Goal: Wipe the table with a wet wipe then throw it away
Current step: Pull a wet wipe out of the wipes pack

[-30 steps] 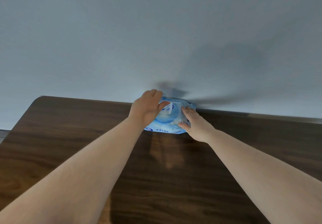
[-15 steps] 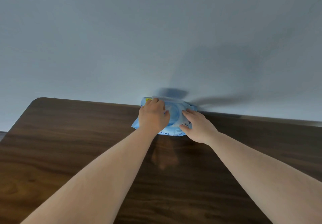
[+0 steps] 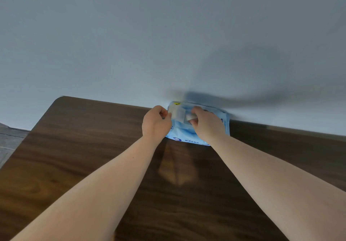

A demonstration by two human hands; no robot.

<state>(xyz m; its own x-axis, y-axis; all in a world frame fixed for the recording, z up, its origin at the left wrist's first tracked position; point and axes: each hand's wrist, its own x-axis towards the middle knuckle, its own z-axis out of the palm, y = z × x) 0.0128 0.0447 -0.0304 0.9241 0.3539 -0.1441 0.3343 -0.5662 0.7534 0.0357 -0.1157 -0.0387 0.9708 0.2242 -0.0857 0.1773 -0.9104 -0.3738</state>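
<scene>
The table, dark wood and unwiped, carries the blue wipe pack at its far edge, where the left hand now pinches the peeled-back flap while the right hand, which a moment ago only steadied the pack, closes on a wet wipe to draw it out.

Showing dark wood grain with a soft sheen on the table; gleaming as glossy blue plastic film on the wipe pack; looking matt on the wall.

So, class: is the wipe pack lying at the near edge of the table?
No: the wipe pack lies at the far edge of the table, against the wall, with both hands on it.
</scene>
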